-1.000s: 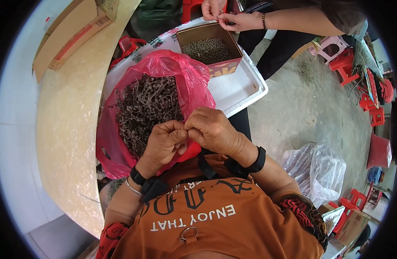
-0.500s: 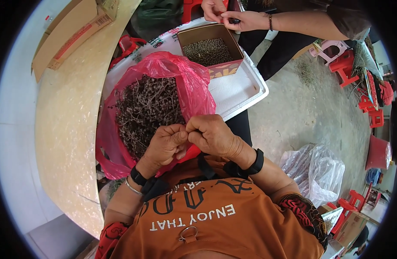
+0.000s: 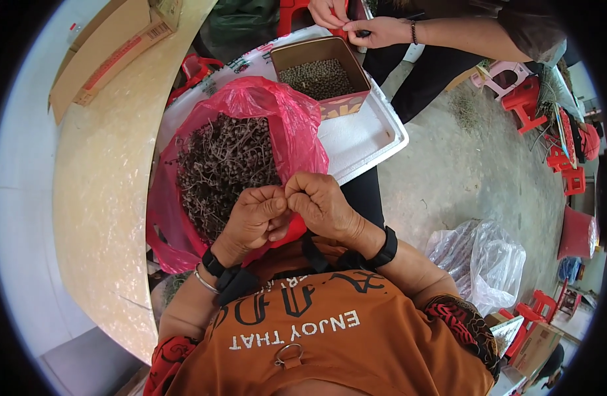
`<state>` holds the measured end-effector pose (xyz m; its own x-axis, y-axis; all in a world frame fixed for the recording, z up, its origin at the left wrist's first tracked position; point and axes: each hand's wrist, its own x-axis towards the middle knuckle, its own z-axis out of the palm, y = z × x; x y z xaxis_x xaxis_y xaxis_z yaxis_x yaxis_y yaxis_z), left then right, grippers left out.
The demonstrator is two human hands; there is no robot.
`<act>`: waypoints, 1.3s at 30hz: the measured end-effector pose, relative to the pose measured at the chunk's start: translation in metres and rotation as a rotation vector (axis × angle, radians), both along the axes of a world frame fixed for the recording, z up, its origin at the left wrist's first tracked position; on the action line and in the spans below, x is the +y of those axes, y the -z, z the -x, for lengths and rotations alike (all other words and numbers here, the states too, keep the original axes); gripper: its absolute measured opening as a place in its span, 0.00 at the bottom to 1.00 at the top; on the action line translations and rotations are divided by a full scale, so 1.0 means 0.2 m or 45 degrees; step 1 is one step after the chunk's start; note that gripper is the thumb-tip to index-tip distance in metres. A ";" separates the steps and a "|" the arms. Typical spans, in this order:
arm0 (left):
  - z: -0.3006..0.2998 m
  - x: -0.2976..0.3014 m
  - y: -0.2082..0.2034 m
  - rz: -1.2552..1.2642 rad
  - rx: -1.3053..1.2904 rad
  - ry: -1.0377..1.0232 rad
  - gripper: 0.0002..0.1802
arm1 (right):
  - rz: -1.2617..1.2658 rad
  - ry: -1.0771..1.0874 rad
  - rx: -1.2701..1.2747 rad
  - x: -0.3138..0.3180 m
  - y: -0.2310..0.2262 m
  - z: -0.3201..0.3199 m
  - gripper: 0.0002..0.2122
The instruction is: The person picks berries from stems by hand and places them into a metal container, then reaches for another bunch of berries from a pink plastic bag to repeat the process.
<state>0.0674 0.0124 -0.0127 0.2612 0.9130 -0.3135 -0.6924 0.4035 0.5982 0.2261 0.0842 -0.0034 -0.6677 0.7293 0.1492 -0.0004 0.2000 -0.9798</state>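
My left hand [image 3: 256, 218] and my right hand [image 3: 324, 206] meet at the fingertips, both closed in a pinch. Whatever lies between the fingers is too small to make out. They hover at the near right edge of a pink plastic bag [image 3: 290, 112]. Inside the bag is a heap of dark dried stems with small round berries [image 3: 227, 165]. Beyond it, a square tin [image 3: 346, 105] holds many loose greyish round berries [image 3: 317, 78]. The tin and part of the bag rest on a white foam box lid [image 3: 366, 142].
A pale tabletop [image 3: 99, 218] curves along my left, with a cardboard box [image 3: 118, 59] on it. Across from me, another person's hands [image 3: 363, 30] are close together above the tin. Clear plastic sheeting [image 3: 478, 264] lies on the floor at right, near red stools [image 3: 525, 105].
My hands stay pinched together, with only a slight shift of the right fingers. The other person's hands have moved a little.
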 end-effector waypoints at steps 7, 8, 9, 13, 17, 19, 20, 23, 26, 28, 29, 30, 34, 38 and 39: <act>-0.01 -0.01 -0.04 -0.387 0.438 0.078 0.08 | -0.050 0.117 -0.053 0.04 0.08 0.01 0.03; -0.01 0.01 -0.05 -0.391 0.445 0.071 0.08 | -0.029 0.176 -0.107 0.06 0.11 -0.01 0.04; -0.01 0.04 -0.08 -0.377 0.363 0.054 0.08 | -0.007 0.233 -0.161 0.09 0.14 -0.04 0.04; 0.02 0.11 -0.04 -0.433 -0.032 -0.153 0.08 | 0.462 0.337 -0.010 0.17 0.12 -0.18 0.06; 0.03 0.17 -0.06 -0.234 -0.097 -0.310 0.09 | 0.116 0.507 -0.282 0.26 0.24 -0.39 0.07; 0.04 0.17 -0.06 -0.050 -0.041 -0.419 0.10 | -0.190 0.434 -0.593 0.27 0.26 -0.44 0.07; 0.05 0.17 -0.04 -0.020 -0.069 -0.451 0.10 | -0.535 0.380 -0.878 0.28 0.24 -0.45 0.07; 0.07 0.18 0.01 0.040 -0.132 -0.517 0.11 | -0.894 0.284 -1.095 0.28 0.20 -0.44 0.06; 0.07 0.17 0.03 -0.002 -0.162 -0.563 0.12 | -0.899 0.243 -0.981 0.26 0.11 -0.37 0.03; 0.05 0.17 0.00 0.020 -0.134 -0.617 0.12 | -0.801 0.236 -0.689 0.24 0.02 -0.29 0.01; 0.04 0.17 -0.02 0.036 -0.101 -0.660 0.12 | -0.748 0.233 -0.545 0.23 -0.01 -0.25 0.02; 0.04 0.17 -0.03 0.051 -0.063 -0.704 0.12 | -0.746 0.223 -0.545 0.22 -0.05 -0.21 0.02; 0.06 0.15 -0.01 -0.011 -0.251 -0.705 0.11 | -0.861 0.129 -0.290 0.16 -0.16 -0.06 0.05; 0.03 0.14 -0.05 0.052 -0.258 -0.780 0.11 | -1.016 0.014 -0.093 0.16 -0.15 0.09 0.05; 0.03 0.14 -0.03 0.052 -0.262 -0.784 0.11 | -1.048 0.002 -0.082 0.15 -0.14 0.12 0.06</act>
